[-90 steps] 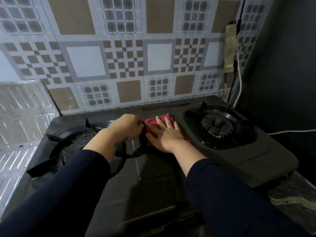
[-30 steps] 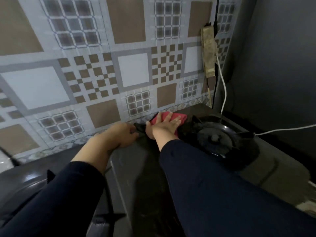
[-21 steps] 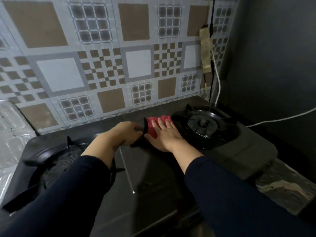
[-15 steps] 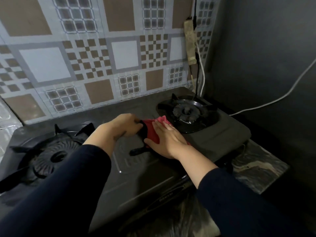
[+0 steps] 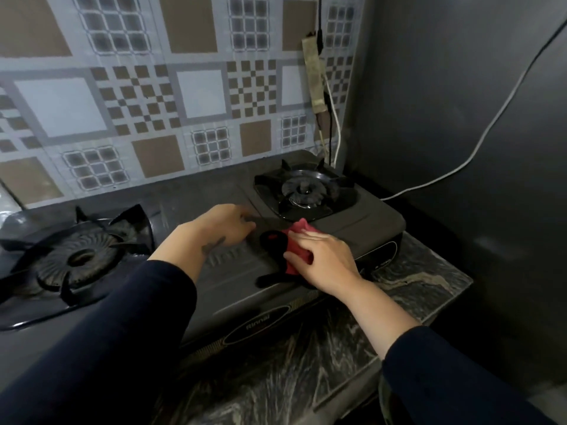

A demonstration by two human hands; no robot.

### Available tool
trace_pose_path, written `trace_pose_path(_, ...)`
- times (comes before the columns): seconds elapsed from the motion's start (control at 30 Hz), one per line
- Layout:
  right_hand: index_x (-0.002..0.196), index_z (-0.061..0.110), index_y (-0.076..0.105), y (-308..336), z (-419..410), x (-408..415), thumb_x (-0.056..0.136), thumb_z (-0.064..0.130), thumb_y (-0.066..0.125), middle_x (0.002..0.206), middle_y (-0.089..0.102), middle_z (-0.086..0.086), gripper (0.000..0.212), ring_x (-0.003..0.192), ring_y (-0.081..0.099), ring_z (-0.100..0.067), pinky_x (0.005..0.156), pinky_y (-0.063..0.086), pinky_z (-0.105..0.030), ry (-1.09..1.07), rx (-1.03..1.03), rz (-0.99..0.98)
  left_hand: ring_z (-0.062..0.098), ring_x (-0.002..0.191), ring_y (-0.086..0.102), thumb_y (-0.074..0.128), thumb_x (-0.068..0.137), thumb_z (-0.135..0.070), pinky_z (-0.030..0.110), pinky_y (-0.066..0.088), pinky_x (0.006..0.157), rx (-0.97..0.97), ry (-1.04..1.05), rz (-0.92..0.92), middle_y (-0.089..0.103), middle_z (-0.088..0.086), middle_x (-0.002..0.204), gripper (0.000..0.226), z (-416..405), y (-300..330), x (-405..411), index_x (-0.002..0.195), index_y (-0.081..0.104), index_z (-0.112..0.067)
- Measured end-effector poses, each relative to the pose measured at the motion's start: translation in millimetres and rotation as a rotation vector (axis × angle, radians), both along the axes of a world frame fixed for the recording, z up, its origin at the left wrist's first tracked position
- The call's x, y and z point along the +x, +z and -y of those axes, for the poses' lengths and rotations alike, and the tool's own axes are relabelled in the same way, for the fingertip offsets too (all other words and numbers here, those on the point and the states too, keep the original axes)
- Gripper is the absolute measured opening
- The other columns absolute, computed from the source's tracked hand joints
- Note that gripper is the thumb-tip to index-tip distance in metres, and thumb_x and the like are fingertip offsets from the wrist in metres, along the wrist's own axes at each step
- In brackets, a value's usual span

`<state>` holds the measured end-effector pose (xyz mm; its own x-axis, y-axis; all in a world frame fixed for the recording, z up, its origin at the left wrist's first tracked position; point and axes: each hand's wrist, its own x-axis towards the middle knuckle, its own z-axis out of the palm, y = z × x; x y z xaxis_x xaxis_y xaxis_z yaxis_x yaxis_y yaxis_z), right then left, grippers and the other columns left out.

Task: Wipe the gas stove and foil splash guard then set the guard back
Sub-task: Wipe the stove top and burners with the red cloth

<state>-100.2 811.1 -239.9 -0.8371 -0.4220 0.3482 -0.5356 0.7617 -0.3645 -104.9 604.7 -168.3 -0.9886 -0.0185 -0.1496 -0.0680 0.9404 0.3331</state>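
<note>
A black two-burner gas stove (image 5: 233, 271) sits on the counter, with one burner at the left (image 5: 76, 259) and one at the back right (image 5: 303, 191). My right hand (image 5: 325, 259) presses a red cloth (image 5: 296, 237) with black edging onto the stove top, between the burners and near the front edge. My left hand (image 5: 224, 225) rests on the stove top just left of the cloth, fingers extended, holding nothing. Only a shiny sliver of the foil splash guard (image 5: 5, 207) shows at the far left edge.
A patterned tile wall (image 5: 199, 96) stands right behind the stove. A power strip (image 5: 313, 75) hangs on it with cords dropping behind the right burner. A white cable (image 5: 460, 161) crosses the dark right wall. The marble counter (image 5: 414, 289) extends in front and to the right.
My right hand has slid the red cloth from the back of the stove top toward the front edge. My left hand has come off the cloth's black edge and now lies beside it.
</note>
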Motion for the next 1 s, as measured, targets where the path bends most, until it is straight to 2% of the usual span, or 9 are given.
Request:
trace_pose_path(0.17,0.138,0.029,0.047,8.6,33.6,8.3,0.092,0.045,0.053,0.147,0.043,0.007,0.049,0.141,0.028,-0.004,0.109,0.02,-0.017,0.221,0.006,0.087,0.031,0.121,0.051,0.047,0.095,-0.035,0.04,0.045,0.1,-0.051,0.125,0.015,0.054,0.011,0.135,0.041,24.5,-5.8,26.5,0.134,0.051,-0.021)
trace_pose_path(0.27,0.145,0.047,0.016,13.3,62.1,18.1,0.094,0.054,0.039,0.158,0.023,0.001,0.057,0.148,0.008,-0.017,0.118,0.007,-0.03,0.404,0.154,0.134,0.033,0.13,0.045,0.045,0.095,-0.039,0.042,0.04,0.106,-0.11,0.216,-0.014,0.048,0.011,0.143,0.047,58.7,-5.1,50.1,0.139,0.045,-0.022)
trace_pose_path(0.33,0.143,0.055,0.004,12.8,85.8,30.4,0.094,0.06,0.028,0.161,0.006,0.001,0.055,0.148,-0.007,-0.023,0.119,-0.002,-0.037,0.521,0.324,0.125,0.032,0.127,0.047,0.046,0.093,-0.04,0.044,0.042,0.103,-0.12,0.266,-0.058,0.051,0.011,0.139,0.046,85.4,-6.9,72.6,0.136,0.048,-0.022)
trace_pose_path(0.4,0.145,0.049,0.0,11.6,110.6,49.3,0.094,0.061,0.025,0.161,-0.001,0.001,0.059,0.147,-0.013,-0.027,0.118,-0.007,-0.04,0.63,0.407,0.076,0.031,0.124,0.05,0.047,0.092,-0.039,0.045,0.043,0.101,-0.121,0.314,-0.118,0.056,0.01,0.133,0.041,109.6,-8.9,99.3,0.128,0.055,-0.023)
trace_pose_path(0.47,0.149,0.037,-0.005,10.8,135.9,70.2,0.092,0.063,0.028,0.161,0.0,0.001,0.071,0.147,-0.011,-0.031,0.118,-0.008,-0.042,0.726,0.445,0.019,0.029,0.127,0.048,0.049,0.092,-0.038,0.045,0.041,0.104,-0.104,0.39,-0.193,0.055,0.009,0.135,0.039,130.3,-9.5,126.0,0.128,0.057,-0.023)
trace_pose_path(0.6,0.15,0.03,-0.005,5.4,189.7,100.1,0.082,0.073,0.029,0.161,0.0,0.004,0.087,0.147,-0.009,-0.034,0.113,-0.013,-0.058,0.877,0.524,-0.108,0.028,0.13,0.045,0.048,0.093,-0.036,0.046,0.036,0.108,-0.166,0.525,-0.294,0.053,0.009,0.138,0.041,165.3,-5.9,173.1,0.129,0.056,-0.018)
trace_pose_path(0.7,0.15,0.034,-0.004,4.4,225.1,118.3,0.084,0.069,0.037,0.161,-0.003,0.009,0.085,0.147,-0.011,-0.033,0.109,-0.011,-0.068,0.968,0.549,-0.102,0.028,0.131,0.043,0.037,0.091,-0.046,0.048,0.034,0.109,-0.156,0.648,-0.234,0.053,0.008,0.138,0.05,187.8,-7.7,207.7,0.128,0.057,-0.019)
trace_pose_path(0.93,0.15,0.037,0.002,3.5,290.4,157.8,0.091,0.06,0.036,0.161,-0.005,0.011,0.072,0.147,-0.008,-0.033,0.112,0.0,-0.065,1.086,0.518,-0.114,0.026,0.133,0.042,0.012,0.077,-0.064,0.049,0.032,0.11,-0.121,0.857,-0.19,0.052,0.004,0.141,0.081,229.3,-32.0,279.5,0.129,0.056,-0.02)
trace_pose_path(1.0,0.149,0.04,0.005,5.1,310.4,169.4,0.091,0.061,0.034,0.161,-0.002,0.012,0.067,0.147,-0.006,-0.033,0.112,0.002,-0.065,1.087,0.504,-0.105,0.026,0.133,0.041,0.012,0.082,-0.063,0.052,0.031,0.11,-0.106,0.917,-0.195,0.051,0.003,0.142,0.077,237.6,-37.2,295.9,0.131,0.054,-0.021)
